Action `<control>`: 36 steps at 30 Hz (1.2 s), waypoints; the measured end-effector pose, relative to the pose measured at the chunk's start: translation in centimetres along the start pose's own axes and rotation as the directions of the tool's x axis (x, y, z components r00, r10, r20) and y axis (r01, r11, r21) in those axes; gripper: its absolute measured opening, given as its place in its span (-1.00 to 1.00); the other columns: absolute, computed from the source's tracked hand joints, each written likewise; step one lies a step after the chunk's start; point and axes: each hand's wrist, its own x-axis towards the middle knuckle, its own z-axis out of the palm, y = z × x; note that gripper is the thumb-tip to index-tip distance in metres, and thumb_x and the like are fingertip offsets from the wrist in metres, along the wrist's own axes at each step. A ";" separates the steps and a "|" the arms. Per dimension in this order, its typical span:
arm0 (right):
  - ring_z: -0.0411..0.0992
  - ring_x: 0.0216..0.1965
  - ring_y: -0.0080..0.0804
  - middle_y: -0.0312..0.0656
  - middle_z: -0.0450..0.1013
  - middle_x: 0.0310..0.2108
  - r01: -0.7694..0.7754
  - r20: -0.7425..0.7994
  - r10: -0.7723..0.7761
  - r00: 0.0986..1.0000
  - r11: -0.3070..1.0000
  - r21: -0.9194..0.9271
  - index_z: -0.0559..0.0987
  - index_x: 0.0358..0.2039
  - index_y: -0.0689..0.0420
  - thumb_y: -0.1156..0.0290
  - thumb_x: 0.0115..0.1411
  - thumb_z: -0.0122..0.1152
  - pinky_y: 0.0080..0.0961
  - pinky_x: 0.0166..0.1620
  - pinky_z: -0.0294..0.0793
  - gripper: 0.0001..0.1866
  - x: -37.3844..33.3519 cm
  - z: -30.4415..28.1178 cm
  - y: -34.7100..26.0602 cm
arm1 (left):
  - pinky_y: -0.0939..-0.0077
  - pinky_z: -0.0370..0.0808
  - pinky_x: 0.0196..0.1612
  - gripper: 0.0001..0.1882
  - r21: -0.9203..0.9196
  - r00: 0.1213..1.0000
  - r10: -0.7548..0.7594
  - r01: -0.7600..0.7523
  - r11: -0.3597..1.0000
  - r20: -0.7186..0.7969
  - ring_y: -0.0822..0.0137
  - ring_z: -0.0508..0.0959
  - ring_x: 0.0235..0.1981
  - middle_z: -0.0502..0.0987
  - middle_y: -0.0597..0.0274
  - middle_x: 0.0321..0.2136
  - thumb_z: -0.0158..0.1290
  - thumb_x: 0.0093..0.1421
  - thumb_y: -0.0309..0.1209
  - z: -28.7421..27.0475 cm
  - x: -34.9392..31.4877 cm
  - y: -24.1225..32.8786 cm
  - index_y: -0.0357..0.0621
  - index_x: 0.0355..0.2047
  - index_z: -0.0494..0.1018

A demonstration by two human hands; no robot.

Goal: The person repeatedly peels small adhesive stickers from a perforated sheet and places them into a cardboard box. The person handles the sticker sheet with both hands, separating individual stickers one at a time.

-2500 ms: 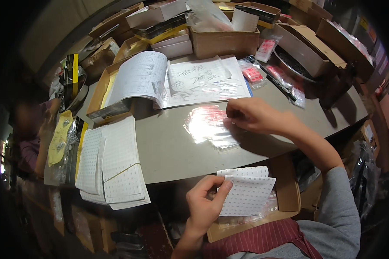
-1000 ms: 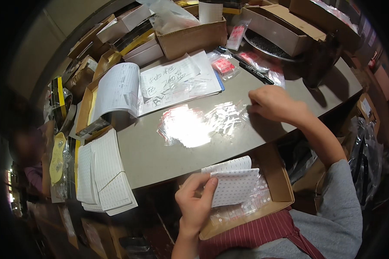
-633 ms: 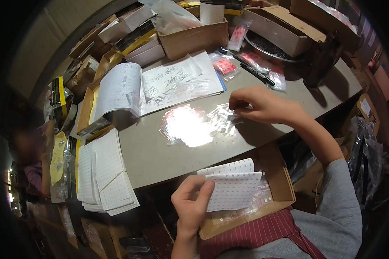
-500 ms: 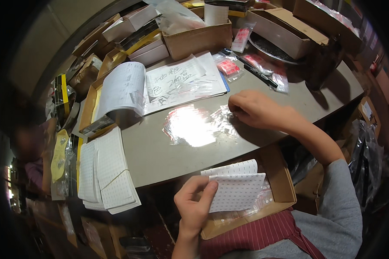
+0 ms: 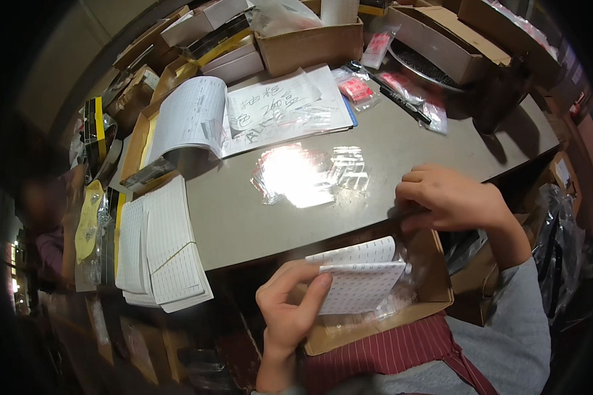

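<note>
My left hand (image 5: 291, 299) pinches a folded sheet of small printed labels (image 5: 362, 288) between thumb and fingers. The sheet is above an open cardboard box (image 5: 431, 289) at my lap, which has clear plastic bags (image 5: 405, 280) inside. My right hand (image 5: 441, 197) hovers by the table's front edge, above the box's far side. Its fingers are curled, and whatever may be in them is hidden. On the table lies a pile of small clear zip bags (image 5: 290, 174), glaring under the light, with several more bags (image 5: 349, 168) fanned out at its right.
A banded stack of label sheets (image 5: 171, 250) sits at the table's left edge. Behind are handwritten papers (image 5: 290, 112), an open notebook (image 5: 191, 118), a black marker (image 5: 405, 105), red-marked bags (image 5: 357, 91) and cardboard boxes (image 5: 310, 52). Another person (image 5: 49, 204) is at far left.
My right hand has drawn back from the fanned bags, moving right and toward me to the table's edge. My left hand still holds the label sheet, and the view has shifted slightly.
</note>
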 end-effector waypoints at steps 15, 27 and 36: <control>0.40 -0.19 0.00 -0.05 0.39 -0.31 0.276 -0.249 -0.221 0.943 0.938 0.210 0.42 -0.21 0.18 0.59 0.03 0.26 -0.17 -0.09 0.40 -0.70 0.8 2.9 -3.5 | 0.53 0.52 -0.20 -0.90 0.176 0.983 0.181 -0.181 0.968 0.015 0.33 0.62 -0.35 0.65 0.08 -0.39 0.25 0.12 -0.64 2.2 0.1 0.8 -0.40 -0.33 0.61; 0.55 -0.31 -0.07 -0.01 0.55 -0.37 0.225 -0.473 -0.038 0.880 0.910 0.347 0.58 -0.35 0.22 0.43 0.11 0.31 -0.21 -0.23 0.52 -0.86 4.0 2.4 0.2 | 0.64 0.46 -0.25 -0.92 0.082 0.999 -0.024 0.028 0.996 -0.042 0.55 0.50 -0.37 0.57 0.32 -0.43 0.24 0.22 -0.58 1.9 0.3 -1.1 -0.39 -0.33 0.58; 0.54 -0.34 0.00 0.05 0.56 -0.39 -0.048 -0.199 0.075 0.977 0.989 0.139 0.59 -0.29 0.31 0.32 0.18 0.28 -0.18 -0.21 0.50 -0.74 9.4 0.8 4.9 | 0.61 0.45 -0.29 -0.92 0.077 0.998 -0.049 0.051 0.996 -0.032 0.49 0.53 -0.41 0.60 0.28 -0.43 0.26 0.20 -0.56 1.9 0.4 -1.7 -0.35 -0.34 0.60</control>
